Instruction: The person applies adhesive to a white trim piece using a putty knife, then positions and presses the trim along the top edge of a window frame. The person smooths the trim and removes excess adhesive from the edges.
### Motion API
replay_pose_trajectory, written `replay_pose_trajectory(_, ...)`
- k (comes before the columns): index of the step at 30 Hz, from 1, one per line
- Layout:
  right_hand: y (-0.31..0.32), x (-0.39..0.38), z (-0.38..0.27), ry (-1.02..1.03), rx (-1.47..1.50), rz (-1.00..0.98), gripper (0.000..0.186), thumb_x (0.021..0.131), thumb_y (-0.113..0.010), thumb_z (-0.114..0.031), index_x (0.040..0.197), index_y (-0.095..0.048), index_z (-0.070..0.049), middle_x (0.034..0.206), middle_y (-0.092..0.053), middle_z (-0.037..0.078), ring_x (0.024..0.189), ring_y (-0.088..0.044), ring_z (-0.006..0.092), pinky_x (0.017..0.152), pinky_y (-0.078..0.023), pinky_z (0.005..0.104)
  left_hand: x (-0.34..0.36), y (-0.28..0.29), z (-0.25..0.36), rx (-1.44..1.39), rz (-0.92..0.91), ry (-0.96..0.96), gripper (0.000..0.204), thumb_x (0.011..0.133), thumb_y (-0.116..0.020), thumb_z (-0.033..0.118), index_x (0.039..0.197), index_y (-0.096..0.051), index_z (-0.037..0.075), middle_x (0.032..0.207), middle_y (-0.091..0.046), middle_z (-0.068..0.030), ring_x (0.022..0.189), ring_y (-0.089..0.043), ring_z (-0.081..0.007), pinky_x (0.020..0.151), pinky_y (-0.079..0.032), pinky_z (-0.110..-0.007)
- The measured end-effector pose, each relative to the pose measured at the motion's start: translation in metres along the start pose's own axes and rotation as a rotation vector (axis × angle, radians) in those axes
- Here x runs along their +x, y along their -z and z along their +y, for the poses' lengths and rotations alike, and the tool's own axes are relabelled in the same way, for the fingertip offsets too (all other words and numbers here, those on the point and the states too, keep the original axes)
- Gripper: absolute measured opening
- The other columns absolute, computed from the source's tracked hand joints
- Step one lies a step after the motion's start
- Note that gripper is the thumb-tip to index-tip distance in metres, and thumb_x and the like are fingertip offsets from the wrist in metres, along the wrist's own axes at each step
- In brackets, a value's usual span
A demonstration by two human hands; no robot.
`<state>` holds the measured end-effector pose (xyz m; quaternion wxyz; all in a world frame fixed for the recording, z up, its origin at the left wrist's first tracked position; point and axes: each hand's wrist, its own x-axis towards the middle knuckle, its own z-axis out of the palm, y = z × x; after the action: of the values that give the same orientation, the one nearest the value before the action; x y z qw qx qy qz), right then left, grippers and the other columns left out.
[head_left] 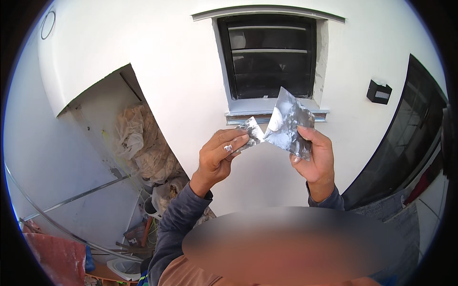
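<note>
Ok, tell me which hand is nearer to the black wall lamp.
Right. The right hand, pinching the larger foil piece, is below and left of the black wall lamp. The left hand, holding the smaller foil scrap, is farther left.

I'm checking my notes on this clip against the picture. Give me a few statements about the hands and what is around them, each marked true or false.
1. Both hands hold pieces of silvery foil. True: the left hand pinches a small foil scrap, the right hand a larger foil piece.
2. The hands are raised in front of a white wall. True.
3. The window above the hands has a bright red frame. False: its frame is dark.
4. The right hand is empty. False: it grips the larger foil piece.
5. The person wears short sleeves. False: long dark sleeves reach the wrists.
</note>
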<state>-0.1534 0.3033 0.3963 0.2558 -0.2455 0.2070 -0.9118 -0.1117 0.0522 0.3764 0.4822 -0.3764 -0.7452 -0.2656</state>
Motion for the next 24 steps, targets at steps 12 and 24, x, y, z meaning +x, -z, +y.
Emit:
replay_pose_trajectory(12, 0.011, 0.080, -0.028, 0.287, -0.077, 0.044, 0.024, 0.093, -0.060, -0.013, 0.116, -0.057, -0.005, 0.110, -0.067, 0.010, 0.096, -0.068, 0.0242, 0.069, -0.057, 0.0426, 0.099, 0.099, -0.061, 0.387, -0.120, 0.321, 0.049, 0.091, -0.065, 0.006, 0.138, -0.055, 0.014, 0.091, -0.067, -0.0122, 0.079, -0.065, -0.0222, 0.081, -0.051, -0.032)
replay_pose_trajectory(24, -0.075, 0.301, -0.017, 0.410, -0.057, 0.114, 0.019, 0.093, -0.053, -0.001, 0.110, -0.050, 0.006, 0.103, -0.060, 0.019, 0.087, -0.065, 0.0306, 0.070, -0.063, 0.0449, 0.224, 0.121, -0.131, 1.253, -0.481, 0.261, 0.079, 0.079, -0.061, 0.011, 0.153, -0.039, 0.032, 0.091, -0.074, -0.0168, 0.078, -0.073, -0.0305, 0.079, -0.060, -0.041)
